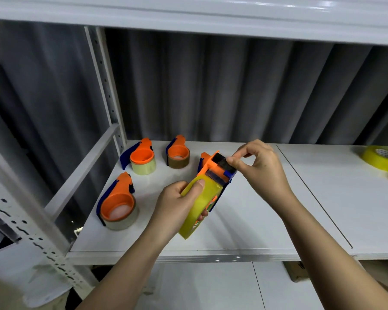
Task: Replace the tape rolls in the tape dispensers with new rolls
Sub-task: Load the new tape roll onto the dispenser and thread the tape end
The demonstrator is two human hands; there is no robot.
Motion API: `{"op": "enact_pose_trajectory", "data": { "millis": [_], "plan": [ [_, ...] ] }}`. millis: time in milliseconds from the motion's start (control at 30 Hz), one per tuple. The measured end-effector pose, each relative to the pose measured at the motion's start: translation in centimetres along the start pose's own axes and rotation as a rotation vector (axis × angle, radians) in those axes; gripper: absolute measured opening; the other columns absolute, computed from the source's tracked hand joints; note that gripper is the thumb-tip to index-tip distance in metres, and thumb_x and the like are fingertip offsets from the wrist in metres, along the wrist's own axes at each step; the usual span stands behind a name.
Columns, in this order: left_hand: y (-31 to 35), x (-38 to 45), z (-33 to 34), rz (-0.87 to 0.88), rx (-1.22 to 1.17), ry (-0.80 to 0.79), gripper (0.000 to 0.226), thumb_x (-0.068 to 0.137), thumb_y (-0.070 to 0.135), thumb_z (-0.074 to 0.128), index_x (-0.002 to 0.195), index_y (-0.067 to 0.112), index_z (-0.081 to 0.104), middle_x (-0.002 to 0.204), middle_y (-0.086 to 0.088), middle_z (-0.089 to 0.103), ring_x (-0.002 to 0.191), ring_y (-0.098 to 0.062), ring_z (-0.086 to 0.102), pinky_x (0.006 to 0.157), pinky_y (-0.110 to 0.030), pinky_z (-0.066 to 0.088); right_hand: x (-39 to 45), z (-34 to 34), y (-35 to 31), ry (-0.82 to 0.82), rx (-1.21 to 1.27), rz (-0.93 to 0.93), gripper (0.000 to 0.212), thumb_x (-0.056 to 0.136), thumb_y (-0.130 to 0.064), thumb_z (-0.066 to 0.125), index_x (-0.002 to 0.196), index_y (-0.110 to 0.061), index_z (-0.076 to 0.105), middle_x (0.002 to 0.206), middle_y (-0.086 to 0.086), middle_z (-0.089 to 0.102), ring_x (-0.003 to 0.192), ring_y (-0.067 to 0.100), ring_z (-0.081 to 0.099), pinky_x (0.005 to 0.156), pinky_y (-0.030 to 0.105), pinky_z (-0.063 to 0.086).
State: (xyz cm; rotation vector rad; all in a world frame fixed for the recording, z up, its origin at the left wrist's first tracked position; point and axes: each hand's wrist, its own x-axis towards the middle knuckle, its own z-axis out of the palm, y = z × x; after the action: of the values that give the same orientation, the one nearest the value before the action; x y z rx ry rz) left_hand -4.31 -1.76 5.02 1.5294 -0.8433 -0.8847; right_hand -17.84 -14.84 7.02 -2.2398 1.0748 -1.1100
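My left hand (177, 203) grips a yellow tape roll (199, 206) mounted in an orange and blue dispenser (215, 168), held above the white shelf (244, 231), thumb on the roll's outer face. My right hand (258, 166) pinches the dark flap at the dispenser's cutter end with thumb and forefinger. Three other orange and blue dispensers lie on the shelf to the left: one with a pale yellow roll (141, 157), one with a brown roll (177, 153), one with a clear roll (118, 206).
A loose yellow tape roll (382, 158) lies at the shelf's far right edge, with another partly cut off below it. A perforated metal upright (105, 86) and a diagonal brace (81, 171) stand at left. Grey corrugated wall runs behind.
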Motion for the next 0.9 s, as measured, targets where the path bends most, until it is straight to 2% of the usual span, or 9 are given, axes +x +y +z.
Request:
{"op": "enact_pose_trajectory", "data": {
  "millis": [100, 233, 333, 400, 467, 533, 633, 800, 900],
  "plan": [
    [0.1, -0.2, 0.4, 0.038, 0.027, 0.006, 0.031, 0.094, 0.027, 0.055, 0.069, 0.008, 0.058, 0.047, 0.002, 0.061, 0.04, -0.005, 0.058, 0.04, -0.014, 0.042, -0.3, 0.0, -0.1, 0.037, 0.007, 0.034, 0.016, 0.084, -0.028, 0.071, 0.071, -0.024, 0.062, 0.085, -0.014, 0.056, 0.09, 0.008, 0.052, 0.076, 0.027, 0.043],
    [0.1, -0.2, 0.5, 0.032, 0.058, -0.056, 0.028, 0.093, 0.03, 0.055, 0.069, 0.016, 0.059, 0.054, -0.004, 0.065, 0.045, -0.014, 0.061, 0.048, -0.023, 0.047, 0.4, -0.7, -0.2, -0.014, -0.012, 0.036, 0.016, 0.084, -0.028, 0.07, 0.071, -0.021, 0.063, 0.09, -0.012, 0.058, 0.091, 0.008, 0.053, 0.074, 0.025, 0.043],
    [0.1, -0.2, 0.5, 0.028, 0.063, -0.092, 0.027, 0.093, 0.03, 0.055, 0.071, 0.016, 0.06, 0.056, -0.004, 0.066, 0.047, -0.015, 0.062, 0.051, -0.025, 0.048, 1.3, -1.5, -0.2, -0.153, -0.042, 0.044, 0.016, 0.086, -0.028, 0.069, 0.075, -0.018, 0.063, 0.1, -0.007, 0.062, 0.093, 0.007, 0.057, 0.072, 0.02, 0.043],
    [0.0, -0.1, 0.6, 0.032, 0.074, -0.113, 0.026, 0.093, 0.031, 0.055, 0.073, 0.014, 0.06, 0.057, -0.004, 0.066, 0.048, -0.017, 0.062, 0.054, -0.028, 0.049, 1.8, -1.7, -0.2, -0.26, 0.0, 0.086, 0.018, 0.089, -0.027, 0.066, 0.076, -0.017, 0.058, 0.105, -0.005, 0.063, 0.094, 0.01, 0.06, 0.073, 0.023, 0.047],
    [0.0, -0.1, 0.7, 0.032, 0.072, -0.125, 0.026, 0.093, 0.031, 0.055, 0.074, 0.014, 0.059, 0.058, -0.005, 0.066, 0.049, -0.018, 0.062, 0.056, -0.029, 0.049, 2.2, -1.8, -0.3, -0.348, 0.044, 0.13, 0.02, 0.092, -0.027, 0.061, 0.076, -0.018, 0.053, 0.103, -0.004, 0.065, 0.09, 0.013, 0.061, 0.071, 0.026, 0.05],
    [0.0, -0.1, 0.7, 0.024, 0.047, -0.132, 0.026, 0.093, 0.03, 0.055, 0.075, 0.013, 0.06, 0.058, -0.004, 0.066, 0.049, -0.018, 0.062, 0.054, -0.028, 0.049, 2.5, -1.9, -0.5, -0.403, 0.048, 0.154, 0.02, 0.094, -0.027, 0.058, 0.078, -0.018, 0.049, 0.094, -0.002, 0.065, 0.081, 0.012, 0.06, 0.062, 0.021, 0.051],
    [0.0, -0.1, 0.5, -0.022, -0.005, -0.16, 0.025, 0.095, 0.028, 0.053, 0.08, 0.01, 0.061, 0.061, -0.007, 0.067, 0.051, -0.02, 0.062, 0.055, -0.029, 0.05, 2.8, -2.0, -1.0, -0.435, 0.045, 0.166, 0.02, 0.095, -0.026, 0.056, 0.08, -0.017, 0.048, 0.081, -0.003, 0.061, 0.073, 0.011, 0.059, 0.054, 0.016, 0.05],
    [0.2, -0.1, 0.6, -0.144, -0.081, -0.212, 0.023, 0.097, 0.02, 0.048, 0.088, 0.003, 0.06, 0.064, -0.011, 0.066, 0.049, -0.017, 0.064, 0.047, -0.022, 0.05, 2.7, -1.6, -1.8, -0.471, -0.094, 0.117, 0.02, 0.094, -0.033, 0.057, 0.083, -0.018, 0.051, 0.084, 0.0, 0.064, 0.079, 0.019, 0.06, 0.07, 0.036, 0.052],
    [-0.1, 0.1, 0.9, -0.167, -0.034, -0.18, 0.032, 0.093, 0.032, 0.055, 0.096, 0.001, 0.063, 0.073, -0.016, 0.068, 0.05, -0.014, 0.063, 0.045, -0.017, 0.05, 2.2, -1.1, -2.5, -0.433, -0.278, 0.004, 0.022, 0.094, -0.038, 0.055, 0.087, -0.019, 0.05, 0.089, -0.002, 0.062, 0.081, 0.019, 0.057, 0.065, 0.035, 0.045]
  ]
}}
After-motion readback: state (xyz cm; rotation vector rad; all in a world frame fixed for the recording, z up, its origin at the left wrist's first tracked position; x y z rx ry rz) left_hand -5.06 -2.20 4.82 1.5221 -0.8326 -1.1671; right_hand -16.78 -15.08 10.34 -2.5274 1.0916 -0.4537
